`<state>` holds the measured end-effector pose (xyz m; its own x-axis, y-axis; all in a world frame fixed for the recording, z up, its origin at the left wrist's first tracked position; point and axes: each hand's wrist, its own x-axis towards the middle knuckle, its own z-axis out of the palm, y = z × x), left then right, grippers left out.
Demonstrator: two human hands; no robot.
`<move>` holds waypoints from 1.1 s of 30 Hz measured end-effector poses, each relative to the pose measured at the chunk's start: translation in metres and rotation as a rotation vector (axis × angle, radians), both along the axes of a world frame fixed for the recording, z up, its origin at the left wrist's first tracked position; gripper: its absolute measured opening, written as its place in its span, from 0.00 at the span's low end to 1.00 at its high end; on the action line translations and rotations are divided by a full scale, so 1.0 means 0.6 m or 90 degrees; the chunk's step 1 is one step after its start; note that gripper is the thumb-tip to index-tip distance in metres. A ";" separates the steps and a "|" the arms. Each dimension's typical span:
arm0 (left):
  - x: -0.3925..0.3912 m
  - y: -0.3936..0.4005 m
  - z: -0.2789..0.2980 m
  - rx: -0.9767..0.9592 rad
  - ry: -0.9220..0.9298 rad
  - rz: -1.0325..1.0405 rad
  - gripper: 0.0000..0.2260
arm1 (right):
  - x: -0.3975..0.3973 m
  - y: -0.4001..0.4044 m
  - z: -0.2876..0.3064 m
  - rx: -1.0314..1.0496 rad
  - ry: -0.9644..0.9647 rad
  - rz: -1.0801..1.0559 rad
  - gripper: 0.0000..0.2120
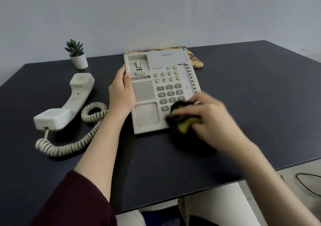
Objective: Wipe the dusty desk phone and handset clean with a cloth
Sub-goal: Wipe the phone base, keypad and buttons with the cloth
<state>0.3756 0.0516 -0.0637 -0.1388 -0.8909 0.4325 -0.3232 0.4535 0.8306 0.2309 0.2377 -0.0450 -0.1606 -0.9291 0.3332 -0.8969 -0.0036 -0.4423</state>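
A cream desk phone (156, 80) lies flat on the dark desk (251, 104), its cradle bare. My left hand (121, 90) grips the phone's left edge, thumb on top beside the speaker grille. My right hand (213, 120), blurred, holds a bunched black and yellow cloth (182, 120) against the lower right of the keypad, hiding the bottom keys. The handset (69, 102) lies face up on the desk to the left, off the cradle. Its coiled cord (74, 144) loops along the desk toward the phone.
A small potted succulent (77, 55) stands at the back left. A patterned yellow and black booklet (194, 57) lies under the phone's far end. The desk's front edge runs near my lap, and a thin black cable (309, 184) lies on the floor at right.
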 end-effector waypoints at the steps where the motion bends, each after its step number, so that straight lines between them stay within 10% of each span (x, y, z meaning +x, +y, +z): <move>1: 0.001 0.000 0.000 0.001 -0.001 -0.003 0.17 | 0.008 -0.001 -0.008 0.057 0.029 0.045 0.26; 10: 0.002 -0.001 -0.002 0.007 0.006 -0.015 0.17 | -0.026 0.011 0.002 -0.025 0.020 -0.146 0.21; 23: -0.004 -0.001 -0.004 -0.007 0.017 0.007 0.16 | 0.125 -0.026 -0.019 0.015 0.118 0.148 0.21; 33: 0.000 0.006 0.001 -0.013 -0.003 0.002 0.17 | -0.033 0.045 0.008 0.123 0.100 -0.331 0.17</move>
